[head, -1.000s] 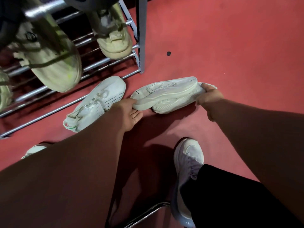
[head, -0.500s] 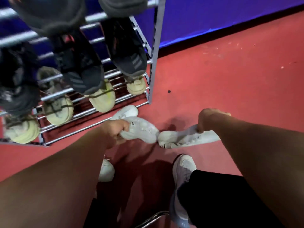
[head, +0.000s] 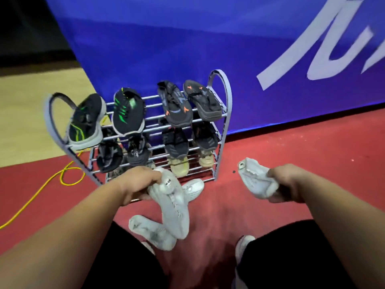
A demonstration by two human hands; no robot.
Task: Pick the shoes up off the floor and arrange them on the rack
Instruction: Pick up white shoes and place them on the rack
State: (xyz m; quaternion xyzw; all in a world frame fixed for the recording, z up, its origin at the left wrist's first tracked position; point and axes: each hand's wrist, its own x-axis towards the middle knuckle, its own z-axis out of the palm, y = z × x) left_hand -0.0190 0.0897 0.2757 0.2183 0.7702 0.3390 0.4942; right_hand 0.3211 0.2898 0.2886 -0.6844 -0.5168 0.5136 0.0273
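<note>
My left hand [head: 137,184] grips a white sneaker [head: 173,207] by its heel end, and the shoe hangs toe-down in front of the rack. My right hand [head: 288,182] holds a second white sneaker [head: 253,178] off the floor, right of the rack. A third white sneaker [head: 193,189] lies on the red floor at the rack's foot. A fourth, dirtier one [head: 150,230] lies near my left leg. The grey metal shoe rack [head: 224,130] carries black shoes on its upper tiers and beige ones lower down.
A blue banner wall [head: 208,49] stands right behind the rack. A yellow cable [head: 52,184] runs across the red floor [head: 291,147] at the left, beside wooden flooring [head: 31,101]. My right foot in a white shoe [head: 243,247] is planted below.
Both hands have lifted a white sneaker each off the floor. My view has pulled up and back, so the whole rack now shows.
</note>
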